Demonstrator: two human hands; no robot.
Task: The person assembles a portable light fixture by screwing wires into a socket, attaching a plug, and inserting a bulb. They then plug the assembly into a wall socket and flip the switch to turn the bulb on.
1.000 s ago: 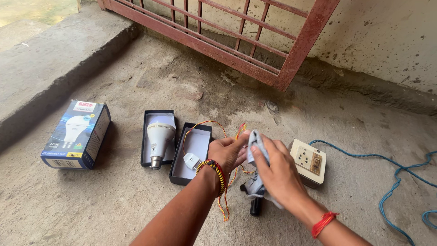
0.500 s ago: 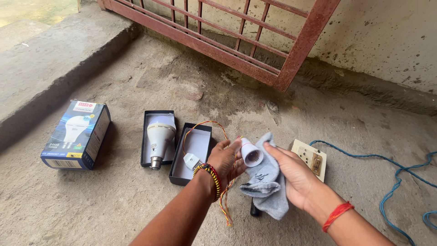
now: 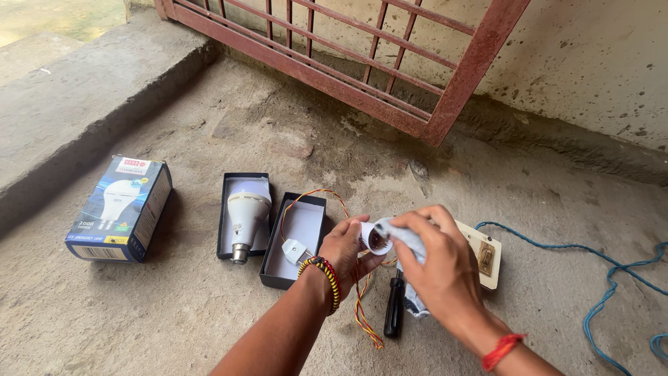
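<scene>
The left hand [image 3: 344,247] is curled around a small white bulb holder [image 3: 371,238], its round open mouth turned up and toward the camera, with twisted red and yellow wires [image 3: 362,313] trailing from it down past the wrist to the floor. The right hand [image 3: 435,264] is closed over a pale grey cloth [image 3: 403,240], fingers pressing a fold of it against the rim of the holder, so both hands meet at the holder, just in front of the person. Half a second ago the cloth hung loose and spread across the right palm, apart from the holder; now it is bunched and brought onto the holder, and the right hand has swung over the top of it, which reads as wiping having begun at the holder's mouth rather than the cloth merely being picked up. Directly beneath the hands a black-handled screwdriver [image 3: 394,306] lies on the concrete floor [image 3: 174,320]. Just beyond the right hand, partly hidden by it, sits a cream switch-and-socket board [image 3: 483,254] with a blue cable [image 3: 598,278] running off to the right. To the left of the left hand is an open black box tray [image 3: 296,237] holding a white plug [image 3: 293,249], beside it a second tray with a white bulb [image 3: 247,216] lying base toward the person, and farther left a blue bulb carton [image 3: 122,209]. Well beyond the hands stands a rust-red metal gate [image 3: 390,63] against the wall.
</scene>
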